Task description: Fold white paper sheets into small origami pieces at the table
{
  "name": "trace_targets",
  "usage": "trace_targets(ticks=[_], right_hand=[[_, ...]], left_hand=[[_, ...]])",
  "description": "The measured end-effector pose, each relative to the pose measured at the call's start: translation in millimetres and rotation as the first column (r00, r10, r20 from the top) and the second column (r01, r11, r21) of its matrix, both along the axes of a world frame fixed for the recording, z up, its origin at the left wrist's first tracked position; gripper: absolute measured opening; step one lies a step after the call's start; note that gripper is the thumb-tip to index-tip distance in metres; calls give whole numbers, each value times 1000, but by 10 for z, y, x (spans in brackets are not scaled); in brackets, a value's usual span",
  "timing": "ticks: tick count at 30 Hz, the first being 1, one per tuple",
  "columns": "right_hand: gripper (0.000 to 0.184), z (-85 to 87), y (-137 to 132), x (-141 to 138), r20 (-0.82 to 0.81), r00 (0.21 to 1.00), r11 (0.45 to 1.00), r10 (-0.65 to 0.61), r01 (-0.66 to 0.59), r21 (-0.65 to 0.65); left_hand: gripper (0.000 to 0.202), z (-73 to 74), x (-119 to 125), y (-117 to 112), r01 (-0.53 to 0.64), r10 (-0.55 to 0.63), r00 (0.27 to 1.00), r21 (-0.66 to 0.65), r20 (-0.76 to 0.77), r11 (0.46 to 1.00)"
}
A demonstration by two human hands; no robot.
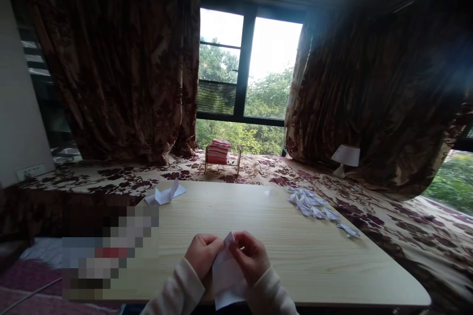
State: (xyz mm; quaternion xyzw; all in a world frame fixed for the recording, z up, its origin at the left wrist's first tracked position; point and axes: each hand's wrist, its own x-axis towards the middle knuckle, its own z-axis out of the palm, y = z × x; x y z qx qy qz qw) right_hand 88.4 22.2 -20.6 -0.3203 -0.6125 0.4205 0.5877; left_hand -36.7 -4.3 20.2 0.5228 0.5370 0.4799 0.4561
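A sheet of white paper [227, 275] is held upright between my two hands near the front edge of the table, its upper end narrowed to a folded point. My left hand [203, 255] pinches its left side close to the point. On the other side, my right hand [252, 255] grips the paper near the same tip, thumb and fingers bent together. The lower part of the paper hangs down past the table's front edge. Several folded white paper pieces [308, 203] lie in a group at the table's right side, with one folded piece [348, 230] a little apart.
The pale wooden table [295, 266] spans the front. Partly folded white papers [165, 194] lie at its back left corner. A pixelated patch covers the left side. Beyond are a small rack with striped cloths [219, 151], a white lamp [346, 156] and dark patterned curtains [121, 74].
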Motion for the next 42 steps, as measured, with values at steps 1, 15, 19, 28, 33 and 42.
trace_targets(ticks=[1, 15, 19, 28, 33, 42], right_hand=[[19, -2, 1, -10, 22, 1000, 999, -13, 13, 35], [20, 205, -137, 78, 345, 929, 936, -137, 7, 352], [21, 190, -130, 85, 362, 912, 923, -192, 42, 383], [23, 241, -201, 80, 423, 839, 828, -343, 58, 558], [26, 254, -224, 77, 477, 806, 816, -350, 13, 578], [31, 253, -228, 90, 511, 789, 817, -341, -20, 576]], left_hand=[[25, -12, -8, 16, -8, 8, 1000, -4, 3, 1000], [35, -43, -96, 64, 26, -20, 996, -68, 92, 997], [36, -29, -130, 33, 58, -45, 991, -97, 129, 994], [37, 3, -150, -44, 77, -54, 984, -130, 172, 989], [36, -9, -160, -37, 85, -58, 979, -130, 195, 988], [28, -32, -202, -11, 142, -108, 967, -136, 230, 980]])
